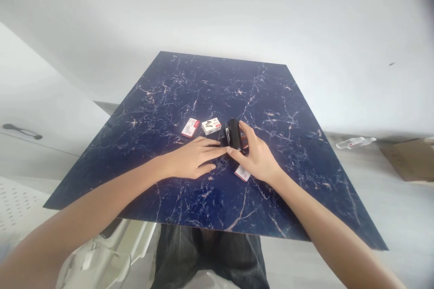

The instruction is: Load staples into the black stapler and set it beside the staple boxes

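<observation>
My right hand [256, 151] grips a compact black object [234, 134] with a silver metal strip on its left side; it looks like a small stapler or punch. The thumb is at its near end and the fingers curl around its far right side. Stretched flat over the table, my left hand [198, 157] has its fingers apart, and its index fingertip reaches the right thumb near the black object. A white and red box [211, 126] with a dark picture lies just left of the black object. Partly under my right hand is a small white card-like packet [242, 173].
Another flat white and red packet [190, 128] lies left of the box. The dark blue marbled table [210, 86] has a white wall behind it. To the right are a clear plastic item [355, 142] and a cardboard piece [410, 158]; a white chair [98, 262] stands at lower left.
</observation>
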A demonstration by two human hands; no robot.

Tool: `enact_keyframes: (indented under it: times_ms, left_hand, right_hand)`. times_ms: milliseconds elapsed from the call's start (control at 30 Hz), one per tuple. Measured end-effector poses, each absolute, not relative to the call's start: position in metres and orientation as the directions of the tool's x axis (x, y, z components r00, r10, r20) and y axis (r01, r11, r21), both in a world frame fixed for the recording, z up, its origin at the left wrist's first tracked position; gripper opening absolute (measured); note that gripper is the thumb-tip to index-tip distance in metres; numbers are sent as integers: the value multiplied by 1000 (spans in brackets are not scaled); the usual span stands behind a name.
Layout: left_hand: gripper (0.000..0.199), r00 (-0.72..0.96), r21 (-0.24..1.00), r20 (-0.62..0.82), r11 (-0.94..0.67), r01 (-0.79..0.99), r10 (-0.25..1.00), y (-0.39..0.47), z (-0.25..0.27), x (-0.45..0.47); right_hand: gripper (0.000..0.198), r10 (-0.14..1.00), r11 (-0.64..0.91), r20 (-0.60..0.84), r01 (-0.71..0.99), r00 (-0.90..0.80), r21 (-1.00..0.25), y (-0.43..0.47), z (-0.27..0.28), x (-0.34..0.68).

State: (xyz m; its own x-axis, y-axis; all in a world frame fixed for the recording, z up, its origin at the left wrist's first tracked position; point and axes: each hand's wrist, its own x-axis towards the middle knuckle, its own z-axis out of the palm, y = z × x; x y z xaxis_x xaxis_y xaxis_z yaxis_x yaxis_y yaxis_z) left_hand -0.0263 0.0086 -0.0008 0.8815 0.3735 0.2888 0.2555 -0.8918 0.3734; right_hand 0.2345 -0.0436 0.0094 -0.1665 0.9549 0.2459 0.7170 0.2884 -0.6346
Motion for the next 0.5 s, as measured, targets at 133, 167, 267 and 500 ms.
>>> enact_keyframes:
  times_ms: [133,167,267,500]
  left_hand:
    - [38,835,319,405,-913,253,373,3,-1,-16]
    - [33,813,299,435,-914,274,386,4,0,-15]
    - [33,737,197,488,-882,429,468,12,7,-22]
    - [56,715,221,126,-722,655,688,59,27,-80]
  right_hand:
    - [77,960,263,242,752,-141,-604,-45,15,237]
    - [79,964,256,213,767,-158,-588,-46,18,241]
    - [97,966,255,86,848,-243,-465,-53,31,255]
    - [87,905,344,-60,810,-420,-475,-63,47,273]
